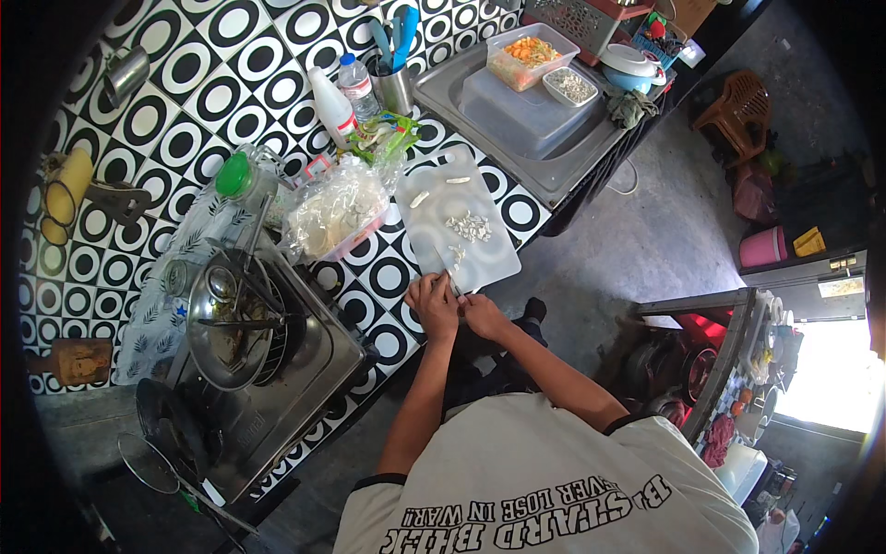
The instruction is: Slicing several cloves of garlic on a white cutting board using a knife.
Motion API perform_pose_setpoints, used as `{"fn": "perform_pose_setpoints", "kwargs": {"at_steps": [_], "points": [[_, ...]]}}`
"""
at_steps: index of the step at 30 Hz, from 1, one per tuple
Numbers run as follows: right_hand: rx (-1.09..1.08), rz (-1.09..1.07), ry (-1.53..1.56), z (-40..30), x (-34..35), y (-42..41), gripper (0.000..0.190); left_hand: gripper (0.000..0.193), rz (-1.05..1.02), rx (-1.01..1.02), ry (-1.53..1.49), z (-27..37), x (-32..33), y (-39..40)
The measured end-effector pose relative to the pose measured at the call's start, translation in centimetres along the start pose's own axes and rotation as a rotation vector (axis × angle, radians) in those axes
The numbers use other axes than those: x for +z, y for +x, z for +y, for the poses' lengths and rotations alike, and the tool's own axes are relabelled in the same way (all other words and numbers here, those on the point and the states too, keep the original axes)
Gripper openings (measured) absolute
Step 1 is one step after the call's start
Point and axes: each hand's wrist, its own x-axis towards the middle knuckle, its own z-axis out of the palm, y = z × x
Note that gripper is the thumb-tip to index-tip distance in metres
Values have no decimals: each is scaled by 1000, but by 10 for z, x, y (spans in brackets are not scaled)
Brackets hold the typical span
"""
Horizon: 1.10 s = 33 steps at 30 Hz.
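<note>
A translucent white cutting board lies on the patterned tile counter, its near end below my hands. My right hand is closed around the handle of a knife, whose thin blade points up over the board. My left hand rests beside the blade at the board's near edge, fingers bent; whether it pinches a piece is hidden. Small chopped pale pieces form a pile on the board, with a few more beside the blade. Two longer pale strips lie towards the far end.
Left of the board stands a pink container under clear plastic bags. A gas stove carries a metal pan. Beyond the board, a steel sink holds a tub of shredded vegetables and a small white bowl. Bottles stand at the back.
</note>
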Motion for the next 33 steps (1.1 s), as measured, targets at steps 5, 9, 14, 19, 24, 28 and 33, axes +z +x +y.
{"fn": "perform_pose_setpoints", "kwargs": {"at_steps": [5, 9, 14, 19, 24, 28, 33], "points": [[105, 52, 62, 2, 6, -8, 43, 19, 16, 22, 28, 0, 0, 1], [166, 20, 40, -3, 4, -18, 44, 18, 20, 21, 36, 0, 1, 1], [260, 30, 72, -2, 9, -24, 44, 17, 26, 22, 33, 1, 0, 2], [253, 24, 163, 10, 14, -33, 42, 18, 24, 7, 34, 0, 1, 2], [286, -27, 269, 11, 7, -46, 41, 21, 24, 3, 23, -1, 3, 0], [146, 81, 119, 22, 6, -32, 42, 18, 49, 23, 25, 0, -1, 1], [7, 162, 51, 25, 4, -7, 43, 17, 50, 11, 26, 4, -3, 3]]}}
